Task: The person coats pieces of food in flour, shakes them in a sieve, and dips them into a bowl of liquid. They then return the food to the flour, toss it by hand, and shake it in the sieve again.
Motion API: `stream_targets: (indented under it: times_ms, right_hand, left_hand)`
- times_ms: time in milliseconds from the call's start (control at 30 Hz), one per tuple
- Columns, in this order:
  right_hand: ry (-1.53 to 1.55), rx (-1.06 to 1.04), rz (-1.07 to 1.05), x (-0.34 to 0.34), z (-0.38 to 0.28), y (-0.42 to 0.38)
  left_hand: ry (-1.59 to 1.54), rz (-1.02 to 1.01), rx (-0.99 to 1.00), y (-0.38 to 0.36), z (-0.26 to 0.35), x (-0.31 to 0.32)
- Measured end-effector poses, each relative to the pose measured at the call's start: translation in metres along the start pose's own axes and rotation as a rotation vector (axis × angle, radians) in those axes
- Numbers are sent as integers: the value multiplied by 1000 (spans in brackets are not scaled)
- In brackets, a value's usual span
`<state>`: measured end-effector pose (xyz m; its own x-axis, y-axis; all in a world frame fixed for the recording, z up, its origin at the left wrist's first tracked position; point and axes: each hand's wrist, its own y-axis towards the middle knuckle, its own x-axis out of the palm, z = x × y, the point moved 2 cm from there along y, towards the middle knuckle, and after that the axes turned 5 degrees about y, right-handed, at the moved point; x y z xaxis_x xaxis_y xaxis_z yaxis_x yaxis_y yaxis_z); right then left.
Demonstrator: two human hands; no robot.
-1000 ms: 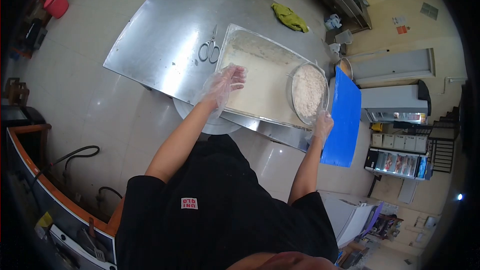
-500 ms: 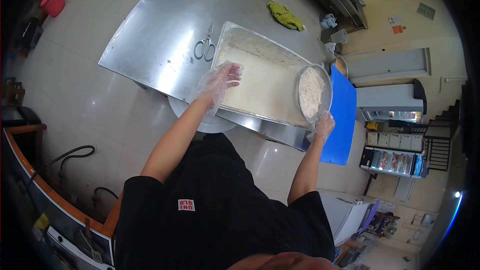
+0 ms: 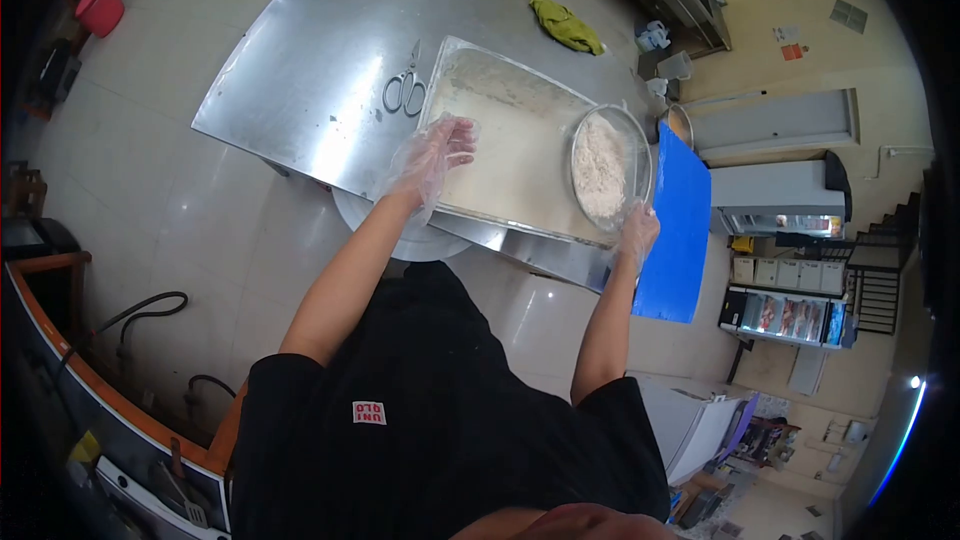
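A wide metal tray [image 3: 470, 65] dusted with pale flour lies on the steel table [image 3: 330, 50]. My right hand [image 3: 637, 230], in a clear plastic glove, grips the near rim of a round sieve [image 3: 607, 168] that holds whitish flour and hangs over the tray's right end. My left hand [image 3: 435, 155], also gloved, hovers with fingers spread over the tray's near left corner and holds nothing.
Scissors [image 3: 402, 88] lie on the table left of the tray. A yellow-green cloth [image 3: 566, 24] sits at the table's far end. A blue board [image 3: 672, 225] stands to the right of the sieve. A red bucket [image 3: 97, 5] is on the floor far left.
The sieve has shifted left, further over the tray, and sits more level than half a second ago. My left hand stays near the tray's left corner.
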<state>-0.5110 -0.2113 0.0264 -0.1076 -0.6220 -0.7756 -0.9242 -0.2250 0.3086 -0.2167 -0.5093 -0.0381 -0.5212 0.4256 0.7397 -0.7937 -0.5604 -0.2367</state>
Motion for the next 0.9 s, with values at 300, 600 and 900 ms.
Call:
stream_targets:
  times_ms: [300,600,900]
  right_hand:
    - [-299,-169,-143,62,-38,-21]
    - [-77,-13,-176,90,-75,-31]
    - [53,-211,-169,92,-96,-48]
  left_hand:
    - [-102,22,260,-11,4,2]
    - [-173,-25,366,-10,1,-5]
    - [-158,13,425,-8,0,-2]
